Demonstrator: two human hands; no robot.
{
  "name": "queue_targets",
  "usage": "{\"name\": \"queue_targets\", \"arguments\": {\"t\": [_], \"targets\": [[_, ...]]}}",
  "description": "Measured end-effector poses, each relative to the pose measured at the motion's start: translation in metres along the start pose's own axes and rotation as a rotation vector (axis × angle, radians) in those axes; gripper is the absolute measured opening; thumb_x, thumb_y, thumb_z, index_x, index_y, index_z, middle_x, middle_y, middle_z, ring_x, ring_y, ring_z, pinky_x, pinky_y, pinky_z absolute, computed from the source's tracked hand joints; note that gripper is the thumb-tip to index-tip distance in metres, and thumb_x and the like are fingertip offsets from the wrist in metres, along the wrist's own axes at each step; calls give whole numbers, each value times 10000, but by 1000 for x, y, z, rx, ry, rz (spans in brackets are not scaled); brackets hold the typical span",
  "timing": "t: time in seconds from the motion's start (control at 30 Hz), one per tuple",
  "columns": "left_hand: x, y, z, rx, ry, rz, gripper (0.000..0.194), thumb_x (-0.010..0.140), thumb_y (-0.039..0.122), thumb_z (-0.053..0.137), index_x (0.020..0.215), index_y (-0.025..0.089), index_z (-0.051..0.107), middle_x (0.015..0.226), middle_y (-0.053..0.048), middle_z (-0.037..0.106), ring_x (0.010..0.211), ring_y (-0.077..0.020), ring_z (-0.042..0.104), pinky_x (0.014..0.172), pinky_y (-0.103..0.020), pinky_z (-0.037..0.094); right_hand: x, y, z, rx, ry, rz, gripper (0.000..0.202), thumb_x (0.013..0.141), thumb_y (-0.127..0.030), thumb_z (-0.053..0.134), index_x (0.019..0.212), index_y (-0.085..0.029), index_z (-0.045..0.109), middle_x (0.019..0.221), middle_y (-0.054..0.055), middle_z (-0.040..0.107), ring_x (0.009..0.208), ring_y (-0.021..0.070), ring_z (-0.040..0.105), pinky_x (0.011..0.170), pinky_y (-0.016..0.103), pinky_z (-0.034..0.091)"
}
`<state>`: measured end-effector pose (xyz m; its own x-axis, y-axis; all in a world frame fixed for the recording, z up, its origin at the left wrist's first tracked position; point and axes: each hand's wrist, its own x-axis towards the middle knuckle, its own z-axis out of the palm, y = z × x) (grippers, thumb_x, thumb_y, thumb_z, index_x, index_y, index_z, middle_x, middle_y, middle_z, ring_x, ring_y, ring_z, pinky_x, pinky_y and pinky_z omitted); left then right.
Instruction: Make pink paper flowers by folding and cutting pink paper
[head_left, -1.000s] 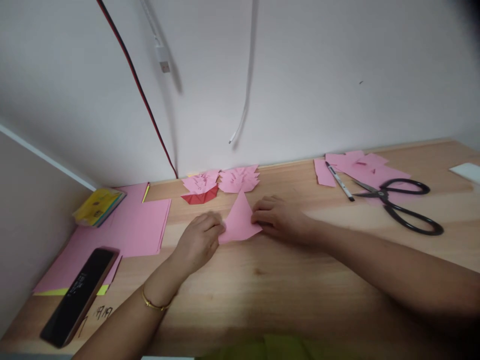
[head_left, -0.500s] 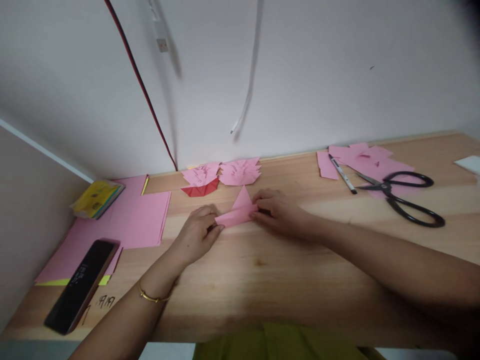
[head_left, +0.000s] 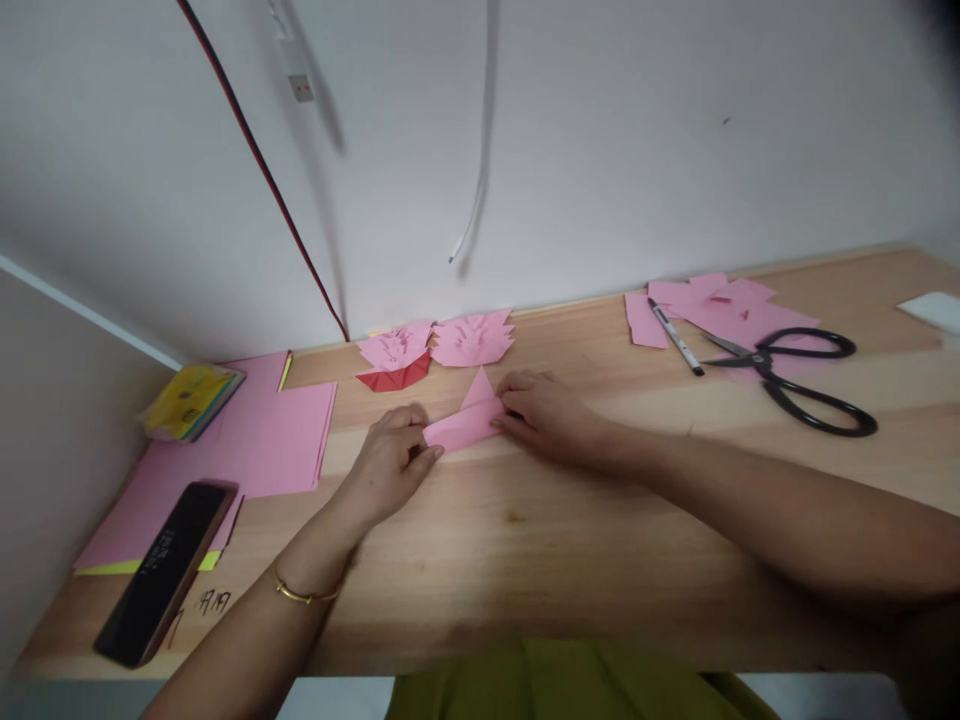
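Note:
A piece of folded pink paper (head_left: 463, 428) is held between my two hands, low over the wooden table. It has a flat band along the front and a pointed triangle standing up behind. My left hand (head_left: 390, 462) pinches the band's left end between thumb and fingers. At the right end, my right hand (head_left: 544, 415) grips the paper, its fingers closed near the base of the triangle. Just behind lie two cut and pleated pink paper shapes, one at the left (head_left: 397, 346) and one at the right (head_left: 474, 338), plus a red folded paper (head_left: 395, 374).
Pink sheets (head_left: 277, 440) lie at the left, with a yellow packet (head_left: 193, 402) and a black phone (head_left: 166, 572) on them. At the right are pink paper scraps (head_left: 739, 305), a pen (head_left: 675, 337) and black-handled scissors (head_left: 765, 362). Cables (head_left: 480, 160) hang along the wall.
Both hands still hold the pink paper. Its front band now shows more of its face, tilted up slightly on the right. The whole view has shifted a little.

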<state>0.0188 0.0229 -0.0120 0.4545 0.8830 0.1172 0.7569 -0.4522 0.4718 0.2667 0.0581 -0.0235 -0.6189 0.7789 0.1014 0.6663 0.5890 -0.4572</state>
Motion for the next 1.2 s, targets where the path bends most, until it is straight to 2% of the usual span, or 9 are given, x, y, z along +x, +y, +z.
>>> {"name": "queue_targets", "arguments": {"t": [0.3,0.5,0.63,0.87,1.2], "targets": [[1,-1,0,-7,4,-66,255,792,252,591,562,172,516,854,-51,576,807,-170,525,735,-316,418,2,-3,3,-39,11,26,330,926,-366,479,737,-129,608,885,93,585,816,185,506,775,321,348],[1,-2,0,-14,1,-77,242,780,233,602,560,169,523,878,-55,583,832,-177,533,765,-322,421,1,1,-1,27,16,-9,295,921,-373,475,784,-136,586,876,85,586,800,181,502,747,310,350],[1,-1,0,-27,0,-79,243,785,249,600,567,168,528,880,-53,583,833,-173,535,761,-313,420,-1,4,-2,50,-1,-62,265,912,-352,493,791,-136,586,944,95,590,859,189,511,776,313,351],[1,0,1,-45,19,-61,303,823,280,560,547,167,505,848,-50,571,805,-161,526,735,-302,410,2,4,5,-9,4,-10,323,930,-367,471,761,-132,614,933,90,590,857,187,513,801,321,349],[1,-3,2,-33,25,-94,256,782,256,618,552,167,552,882,-46,591,843,-164,547,752,-301,422,4,-5,1,-128,-48,27,334,943,-367,451,844,-111,641,984,118,599,896,209,527,846,338,357]]}}
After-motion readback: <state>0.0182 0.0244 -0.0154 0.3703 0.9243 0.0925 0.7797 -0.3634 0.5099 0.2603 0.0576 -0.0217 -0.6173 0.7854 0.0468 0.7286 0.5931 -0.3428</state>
